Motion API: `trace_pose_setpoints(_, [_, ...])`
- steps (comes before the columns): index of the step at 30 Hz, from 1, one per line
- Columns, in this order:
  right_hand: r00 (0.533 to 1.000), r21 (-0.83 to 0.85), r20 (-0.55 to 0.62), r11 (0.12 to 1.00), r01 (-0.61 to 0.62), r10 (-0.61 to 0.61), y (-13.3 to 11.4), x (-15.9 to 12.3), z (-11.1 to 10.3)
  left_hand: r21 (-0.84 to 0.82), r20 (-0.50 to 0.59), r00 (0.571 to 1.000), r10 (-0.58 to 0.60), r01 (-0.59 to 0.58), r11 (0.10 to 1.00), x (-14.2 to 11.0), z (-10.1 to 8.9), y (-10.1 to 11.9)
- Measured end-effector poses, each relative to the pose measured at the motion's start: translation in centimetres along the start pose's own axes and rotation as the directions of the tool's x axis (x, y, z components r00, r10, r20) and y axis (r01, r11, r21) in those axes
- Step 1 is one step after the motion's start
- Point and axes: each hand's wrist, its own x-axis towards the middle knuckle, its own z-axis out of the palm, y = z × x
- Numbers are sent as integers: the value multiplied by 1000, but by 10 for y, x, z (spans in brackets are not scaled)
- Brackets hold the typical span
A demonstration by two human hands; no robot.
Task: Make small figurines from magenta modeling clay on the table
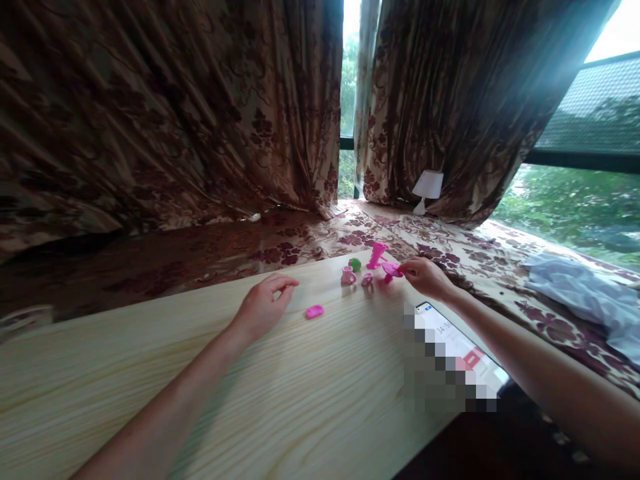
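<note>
My right hand (425, 277) is at the far right corner of the table, its fingers pinched at the edge of a small magenta toy piece (391, 269) with a flat, wide top. Just left of it are a taller pink toy piece (377, 255), a small pink toy with a loop (367, 279), a pale pink toy cup (347, 275) and a green round toy piece (355, 265). My left hand (264, 305) rests over the wooden table with fingers loosely stretched and nothing visible in them. Right of that hand lies a flat magenta oval piece (315, 311).
A phone (463, 350) with a lit screen lies on the table (280, 400) near my right forearm, partly covered by a pixelated patch. Beyond are a patterned cloth surface (360, 230), a small white lamp (428, 189), curtains (240, 100) and crumpled pale cloth (585, 293).
</note>
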Motion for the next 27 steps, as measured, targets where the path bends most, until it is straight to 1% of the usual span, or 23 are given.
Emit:
trace_pose_setpoints(6, [999, -53, -41, 998, 34, -36, -3, 11, -4, -16, 15, 1000, 3, -3, 1000, -3, 2, -2])
trace_pose_setpoints(10, [995, -59, -20, 994, 95, -96, -11, 7, 1, -7, 20, 1000, 11, -11, 1000, -5, 5, 0])
trace_pose_setpoints(13, [990, -56, -2, 988, 143, -144, -19, -2, 4, 3, 32, 999, 26, -26, 1000, -4, 10, 6])
trace_pose_setpoints(15, [985, -54, -10, 984, 170, -171, -23, -8, 4, 2, 41, 997, 59, -59, 998, 1, 17, 18])
trace_pose_setpoints(17, [983, -50, -21, 982, 181, -183, -26, -11, 3, 0, 59, 992, 115, -115, 993, 10, 28, 34])
trace_pose_setpoints(19, [984, -43, -24, 984, 174, -175, -27, -11, 1, 18, 80, 979, 187, -189, 982, 24, 43, 54])
trace_pose_setpoints(20, [985, -39, -23, 985, 170, -171, -26, -11, 0, 39, 93, 970, 226, -230, 972, 32, 51, 63])
trace_pose_setpoints(22, [986, -31, -22, 986, 166, -166, -25, -9, -1, 140, 160, 944, 290, -312, 940, 50, 69, 81])
trace_pose_setpoints(24, [986, -22, -19, 986, 168, -168, -23, -7, -2, 215, 217, 922, 321, -366, 906, 66, 88, 93])
trace_pose_setpoints(27, [987, 3, -21, 988, 157, -157, -19, -7, -2, 238, 263, 903, 340, -402, 884, 87, 111, 104])
